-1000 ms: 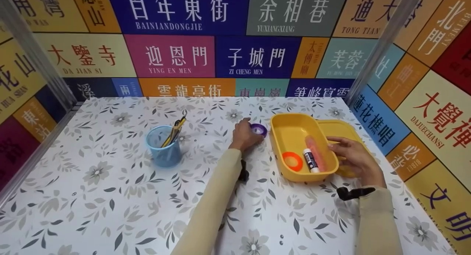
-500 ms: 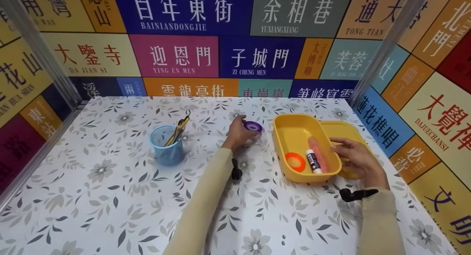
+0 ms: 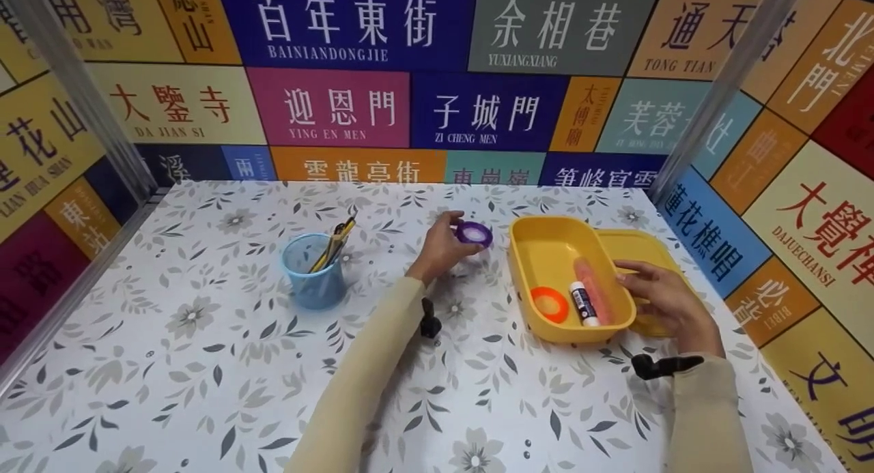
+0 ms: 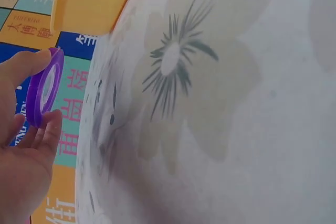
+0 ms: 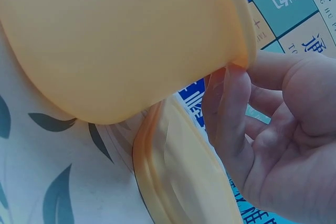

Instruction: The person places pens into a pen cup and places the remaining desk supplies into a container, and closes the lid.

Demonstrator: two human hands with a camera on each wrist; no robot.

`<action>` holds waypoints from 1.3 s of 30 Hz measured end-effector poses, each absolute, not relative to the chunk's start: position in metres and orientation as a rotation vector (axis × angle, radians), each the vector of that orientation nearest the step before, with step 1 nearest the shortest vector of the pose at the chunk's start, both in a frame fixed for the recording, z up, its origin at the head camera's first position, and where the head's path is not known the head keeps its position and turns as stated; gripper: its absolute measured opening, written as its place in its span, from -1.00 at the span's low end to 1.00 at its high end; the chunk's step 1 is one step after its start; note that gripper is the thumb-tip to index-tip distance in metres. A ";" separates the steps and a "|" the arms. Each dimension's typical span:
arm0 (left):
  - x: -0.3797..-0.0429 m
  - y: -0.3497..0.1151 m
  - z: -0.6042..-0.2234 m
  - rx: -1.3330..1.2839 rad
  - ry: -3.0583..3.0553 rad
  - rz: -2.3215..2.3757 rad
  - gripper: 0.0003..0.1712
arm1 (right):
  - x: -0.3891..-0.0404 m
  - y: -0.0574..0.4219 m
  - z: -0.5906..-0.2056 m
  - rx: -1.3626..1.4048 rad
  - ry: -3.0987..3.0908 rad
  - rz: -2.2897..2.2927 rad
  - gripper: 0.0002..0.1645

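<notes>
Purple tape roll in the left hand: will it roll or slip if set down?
The purple tape roll is a thin ring pinched by the left hand: probably light and stiff. On edge it would likely roll; laid flat it should stay.

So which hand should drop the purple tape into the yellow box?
Probably the left hand: it already pinches the purple tape just beside the yellow box. The right hand rests on the box's far rim.
</notes>
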State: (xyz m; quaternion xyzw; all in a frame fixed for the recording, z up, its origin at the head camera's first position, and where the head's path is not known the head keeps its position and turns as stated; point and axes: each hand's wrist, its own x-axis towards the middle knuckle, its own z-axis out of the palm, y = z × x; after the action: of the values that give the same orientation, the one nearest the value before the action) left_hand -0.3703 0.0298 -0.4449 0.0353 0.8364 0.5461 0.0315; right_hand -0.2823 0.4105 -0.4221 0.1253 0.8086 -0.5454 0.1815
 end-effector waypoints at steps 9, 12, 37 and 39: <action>-0.364 0.023 -0.438 0.279 2.612 1.710 -0.04 | -0.280 0.413 -0.425 0.287 2.297 -1.562 -0.13; -0.363 0.022 -0.432 0.273 2.593 1.715 -0.03 | -0.279 0.412 -0.425 0.301 2.303 -1.547 -0.11; -0.334 0.041 -0.389 0.581 2.488 1.806 -0.04 | -0.280 0.412 -0.422 0.275 2.278 -1.624 -0.15; -0.334 0.045 -0.386 0.598 2.479 1.816 -0.04 | -0.281 0.411 -0.423 0.279 2.273 -1.630 -0.15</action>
State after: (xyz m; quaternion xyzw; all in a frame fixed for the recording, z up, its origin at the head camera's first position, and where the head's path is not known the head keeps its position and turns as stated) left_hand -0.3342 0.0453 -0.3865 0.1912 0.7919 0.5800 0.0055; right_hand -0.2808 0.4109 -0.4225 0.0979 0.7976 -0.5720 0.1648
